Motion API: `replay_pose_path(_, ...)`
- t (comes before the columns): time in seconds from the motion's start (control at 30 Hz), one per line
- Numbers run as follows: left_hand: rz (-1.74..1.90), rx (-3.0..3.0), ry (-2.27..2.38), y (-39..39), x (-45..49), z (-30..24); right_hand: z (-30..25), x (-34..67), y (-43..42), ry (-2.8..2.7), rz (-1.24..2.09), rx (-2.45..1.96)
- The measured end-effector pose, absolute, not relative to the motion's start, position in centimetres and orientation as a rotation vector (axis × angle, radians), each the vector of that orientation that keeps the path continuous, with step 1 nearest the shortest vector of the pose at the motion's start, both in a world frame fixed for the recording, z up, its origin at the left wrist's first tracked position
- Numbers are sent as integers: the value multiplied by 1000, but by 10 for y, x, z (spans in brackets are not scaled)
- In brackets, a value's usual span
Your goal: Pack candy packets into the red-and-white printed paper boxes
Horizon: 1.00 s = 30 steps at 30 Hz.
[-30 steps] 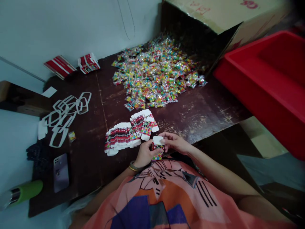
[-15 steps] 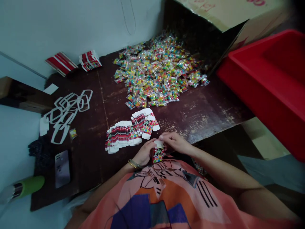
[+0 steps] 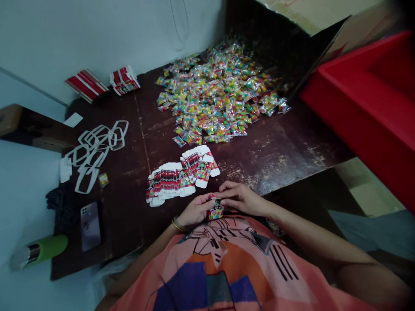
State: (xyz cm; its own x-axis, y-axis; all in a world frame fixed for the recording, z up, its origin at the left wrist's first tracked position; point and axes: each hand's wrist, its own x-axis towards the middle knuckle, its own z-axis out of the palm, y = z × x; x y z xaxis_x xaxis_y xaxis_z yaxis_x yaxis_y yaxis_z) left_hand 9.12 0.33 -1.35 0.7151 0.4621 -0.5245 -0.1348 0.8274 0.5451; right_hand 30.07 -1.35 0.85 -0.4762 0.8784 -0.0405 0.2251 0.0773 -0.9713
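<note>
A small printed candy box (image 3: 215,211) is held upright close to my body at the table's front edge. My left hand (image 3: 195,210) grips it from the left side. My right hand (image 3: 241,198) has its fingers at the box's top and right side, closed against it. Just beyond my hands lies a fanned row of flat printed cartons (image 3: 168,181) with white flaps. Farther back spreads a large heap of clear candy packets (image 3: 217,97), filled with multicoloured sweets.
A red plastic bin (image 3: 353,103) and a cardboard box (image 3: 337,39) stand at the right. Carton stacks (image 3: 125,80) lean by the wall. White bands (image 3: 94,144), one candy packet (image 3: 103,179), a phone (image 3: 90,226) and a green bottle (image 3: 48,251) are at the left.
The white top flap visible earlier no longer shows; the box top looks folded down under my fingers. My right hand has shifted slightly over it. The view has moved a little.
</note>
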Motion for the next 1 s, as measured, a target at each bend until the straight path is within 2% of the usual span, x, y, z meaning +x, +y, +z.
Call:
replay_pose_path(0.2, 334, 864, 868, 23, 93, -4, 4, 316, 27, -2164, 1109, -975)
replay_pose_path(0.37, 32, 1351, 838, 65, 66, 26, -32, 371, 120, -1856, 365, -1659)
replay_pose_path(0.43, -193, 1452, 774, 76, 48, 34, -49, 389, 138, -1826, 242, -1793)
replay_pose_path(0.53, -303, 1491, 779, 83, 30, 36, -69, 397, 131, -1808, 282, -1718)
replay_pose_path(0.67, 115, 1330, 939, 76, 36, 25, -76, 387, 83, -1695, 332, -1642)
replay_pose_path(0.77, 197, 1080, 963, 65, 64, 14, -57, 379, 52, -1489, 386, -1646)
replay_pose_path(0.93, 294, 941, 929, 52, 117, -1, 1, 351, 30, -1150, 963, -1381)
replay_pose_path(1.0, 326, 938, 881, 48, 129, -3, 15, 338, 30, -1196, 1039, -1333)
